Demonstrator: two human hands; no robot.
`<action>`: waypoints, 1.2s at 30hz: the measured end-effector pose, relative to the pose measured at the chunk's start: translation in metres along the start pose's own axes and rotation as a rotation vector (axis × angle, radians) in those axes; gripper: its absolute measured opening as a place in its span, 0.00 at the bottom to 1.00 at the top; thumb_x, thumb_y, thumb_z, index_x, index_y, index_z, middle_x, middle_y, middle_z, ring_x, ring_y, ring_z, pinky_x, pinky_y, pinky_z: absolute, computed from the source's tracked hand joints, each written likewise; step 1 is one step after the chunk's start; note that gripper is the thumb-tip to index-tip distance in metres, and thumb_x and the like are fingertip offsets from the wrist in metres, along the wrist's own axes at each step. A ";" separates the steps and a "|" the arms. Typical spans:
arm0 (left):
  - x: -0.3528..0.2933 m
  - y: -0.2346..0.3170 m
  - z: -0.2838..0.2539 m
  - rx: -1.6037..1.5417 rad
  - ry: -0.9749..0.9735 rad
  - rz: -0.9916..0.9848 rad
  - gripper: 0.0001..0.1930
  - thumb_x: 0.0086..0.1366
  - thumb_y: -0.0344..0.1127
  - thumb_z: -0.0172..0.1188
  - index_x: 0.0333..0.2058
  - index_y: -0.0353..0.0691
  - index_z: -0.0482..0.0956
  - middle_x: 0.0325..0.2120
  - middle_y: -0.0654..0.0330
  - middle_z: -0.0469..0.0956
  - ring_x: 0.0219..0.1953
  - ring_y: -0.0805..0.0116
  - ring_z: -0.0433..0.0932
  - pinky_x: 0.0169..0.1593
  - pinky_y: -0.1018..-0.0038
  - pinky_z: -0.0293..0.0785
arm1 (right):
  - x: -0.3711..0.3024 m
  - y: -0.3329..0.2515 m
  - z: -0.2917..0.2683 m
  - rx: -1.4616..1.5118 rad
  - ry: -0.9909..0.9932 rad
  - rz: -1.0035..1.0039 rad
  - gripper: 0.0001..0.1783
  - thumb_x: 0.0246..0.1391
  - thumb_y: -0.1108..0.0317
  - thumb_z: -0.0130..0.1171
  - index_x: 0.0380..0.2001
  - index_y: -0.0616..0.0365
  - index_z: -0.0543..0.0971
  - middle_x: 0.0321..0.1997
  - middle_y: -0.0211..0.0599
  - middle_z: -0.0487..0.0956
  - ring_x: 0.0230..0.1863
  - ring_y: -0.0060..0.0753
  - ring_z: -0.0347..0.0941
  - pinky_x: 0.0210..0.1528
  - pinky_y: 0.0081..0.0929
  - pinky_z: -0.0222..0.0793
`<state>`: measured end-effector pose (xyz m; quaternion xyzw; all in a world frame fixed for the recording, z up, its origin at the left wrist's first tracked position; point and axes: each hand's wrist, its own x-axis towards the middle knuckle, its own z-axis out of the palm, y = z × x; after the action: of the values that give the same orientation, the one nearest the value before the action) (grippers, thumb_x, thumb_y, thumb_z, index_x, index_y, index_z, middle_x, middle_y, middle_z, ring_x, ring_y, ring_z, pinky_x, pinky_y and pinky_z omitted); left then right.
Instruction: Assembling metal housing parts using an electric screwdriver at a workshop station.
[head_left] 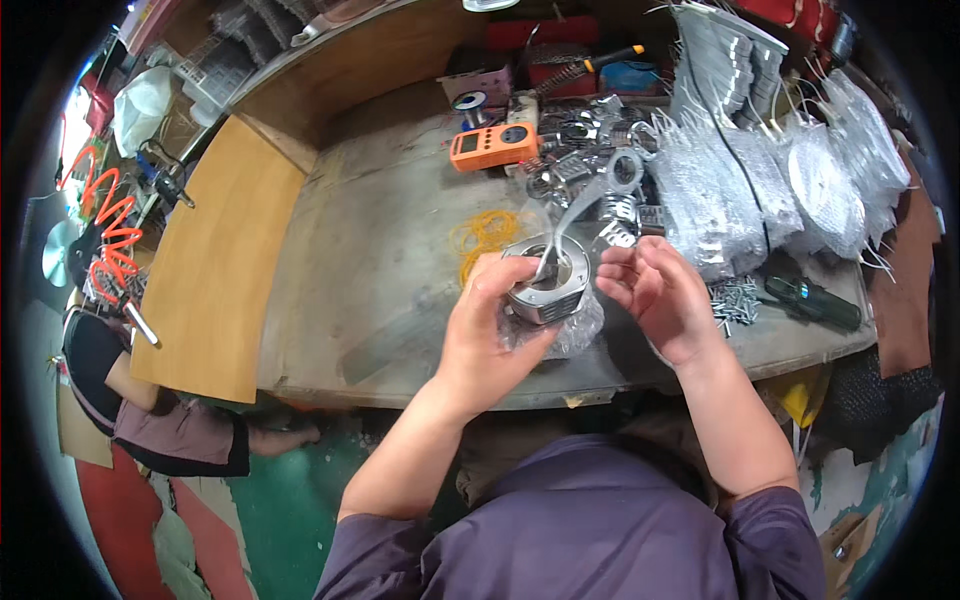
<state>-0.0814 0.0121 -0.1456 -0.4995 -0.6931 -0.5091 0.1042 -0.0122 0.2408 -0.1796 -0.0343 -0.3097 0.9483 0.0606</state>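
The left hand [485,335] pinches a silver, ring-shaped metal part [552,306] by its side, apparently to steady it. The right hand [660,300], loosely curled, seemingly empty, is just right of it. A pale, ring-ended strip [578,207] rises ahead of both hands.

From here I see a scuffed grey worktop [365,250], with a tan wooden panel [215,265] on its left and a browner board [385,62] behind. The floor [300,490] wears peeling paint — green, patched with red — under white light.
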 end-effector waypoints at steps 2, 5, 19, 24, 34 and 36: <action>-0.005 -0.010 0.001 -0.014 0.026 -0.030 0.37 0.46 0.18 0.69 0.55 0.41 0.61 0.51 0.56 0.65 0.52 0.65 0.68 0.55 0.70 0.66 | -0.007 0.007 0.009 -0.103 0.035 -0.062 0.07 0.64 0.67 0.50 0.44 0.55 0.70 0.47 0.46 0.77 0.47 0.41 0.76 0.51 0.36 0.74; 0.002 -0.015 -0.024 0.026 0.089 -0.010 0.38 0.44 0.17 0.67 0.55 0.41 0.62 0.52 0.56 0.65 0.50 0.67 0.69 0.54 0.71 0.67 | -0.029 0.007 0.014 -0.488 0.060 -0.023 0.13 0.63 0.71 0.49 0.50 0.59 0.65 0.53 0.44 0.72 0.49 0.38 0.75 0.55 0.36 0.71; 0.032 -0.204 -0.191 1.035 0.057 -0.707 0.21 0.73 0.45 0.44 0.56 0.40 0.73 0.55 0.37 0.68 0.57 0.41 0.67 0.61 0.56 0.62 | -0.075 0.031 -0.030 -1.317 -0.043 -0.313 0.06 0.54 0.73 0.57 0.36 0.58 0.73 0.33 0.39 0.74 0.33 0.36 0.74 0.36 0.30 0.71; 0.004 -0.256 -0.170 0.950 -0.100 -0.544 0.29 0.58 0.25 0.56 0.60 0.44 0.66 0.54 0.43 0.66 0.56 0.44 0.68 0.59 0.59 0.65 | -0.089 -0.010 -0.015 -1.436 -0.088 -0.506 0.07 0.53 0.75 0.59 0.36 0.59 0.74 0.35 0.38 0.75 0.35 0.36 0.74 0.39 0.29 0.71; -0.004 -0.156 -0.128 1.062 -0.021 -0.443 0.25 0.55 0.21 0.54 0.54 0.40 0.69 0.58 0.46 0.63 0.59 0.45 0.65 0.61 0.57 0.61 | -0.040 -0.272 -0.072 -2.262 0.978 -0.603 0.21 0.57 0.58 0.58 0.46 0.65 0.77 0.48 0.51 0.78 0.52 0.54 0.73 0.55 0.43 0.68; -0.014 -0.142 -0.113 0.944 0.004 -0.380 0.23 0.56 0.21 0.53 0.52 0.39 0.71 0.58 0.46 0.62 0.60 0.45 0.64 0.62 0.58 0.60 | -0.032 -0.283 -0.062 -2.369 0.975 -0.343 0.22 0.57 0.57 0.57 0.44 0.66 0.78 0.47 0.54 0.78 0.51 0.55 0.73 0.53 0.44 0.68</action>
<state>-0.2290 -0.0854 -0.1879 -0.2623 -0.9260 -0.1516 0.2255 0.0520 0.4993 -0.0615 -0.3672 -0.9033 -0.0324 0.2197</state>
